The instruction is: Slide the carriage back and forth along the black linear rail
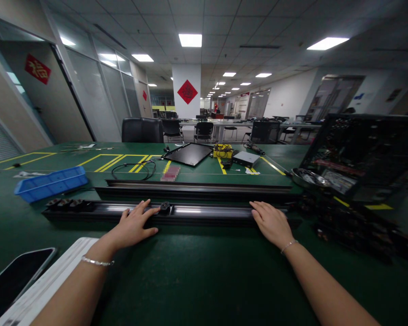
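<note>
We see a long black metal extrusion rail [190,213] lying flat across the table, close in front of the person, and its top face has a shiny groove. A small black block [164,208] sits on this rail, just beside the left hand [132,224]. This hand is open with the fingers spread, and it rests on the rail without closing around it. The right hand [272,222] is also open and flat, and its fingertips touch the rail further to the right. Each wrist has a thin silver bracelet [98,261]. A second long black rail [197,189] lies parallel, just behind the first one. The dark green table mat [204,271] carries everything and has yellow marking lines. On the left there is a blue plastic tray [51,183], and a black smartphone [17,280] lies on a white board [47,280] near the left forearm. Further ahead we see a coil of black cable [134,170], a flat black panel [187,154], a bundle of yellow cable [222,151] and a flat silver box [245,159]. On the right stands a black perforated metal frame [357,154], with a round metal dish [309,177] in front of it.
</note>
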